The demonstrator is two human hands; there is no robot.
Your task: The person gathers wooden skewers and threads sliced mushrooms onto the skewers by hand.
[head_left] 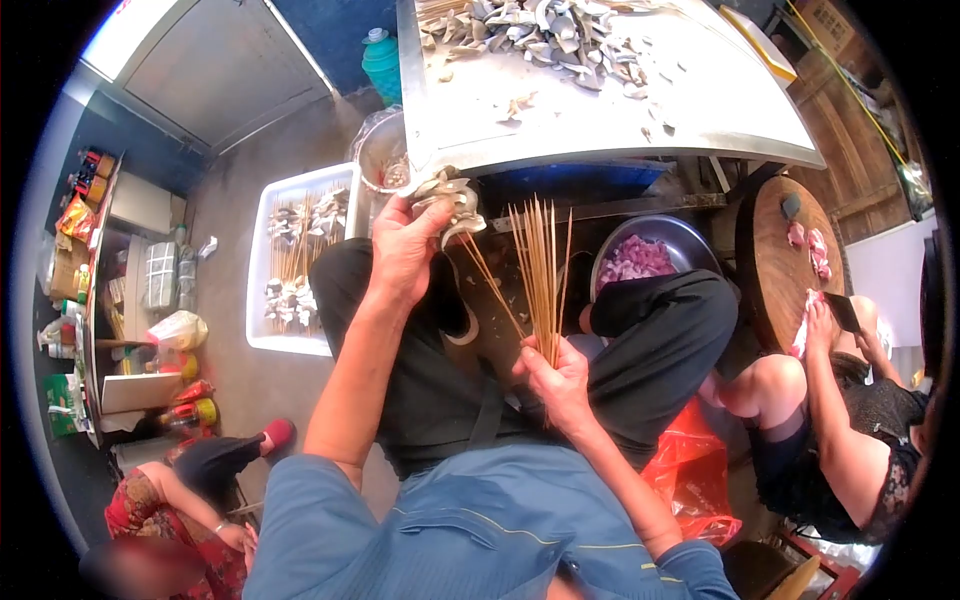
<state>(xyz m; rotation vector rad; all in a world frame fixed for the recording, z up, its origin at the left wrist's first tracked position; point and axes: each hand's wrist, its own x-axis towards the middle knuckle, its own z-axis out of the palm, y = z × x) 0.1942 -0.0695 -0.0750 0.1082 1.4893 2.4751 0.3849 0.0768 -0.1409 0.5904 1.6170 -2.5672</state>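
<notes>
My left hand [408, 240] is closed around a cluster of grey-and-white slices [455, 203]; I cannot make out their exact kind. A couple of thin sticks run from these slices down to my right hand [556, 382]. That hand is closed on a bundle of bamboo skewers [537, 270], whose bare ends fan upward. More of the same slices [570, 40] lie heaped on the metal-topped table [480, 130] in front of me. On the floor to the left, a white tray [257, 290] holds loaded skewers [293, 250].
A clear-lined bucket [385, 140] stands by the table's left corner. Beneath the table is a metal bowl [700, 240] of chopped pinkish-purple pieces. At right, a person holds a cleaver [842, 312] near a round chopping block [775, 260]. Another person [190, 510] sits lower left.
</notes>
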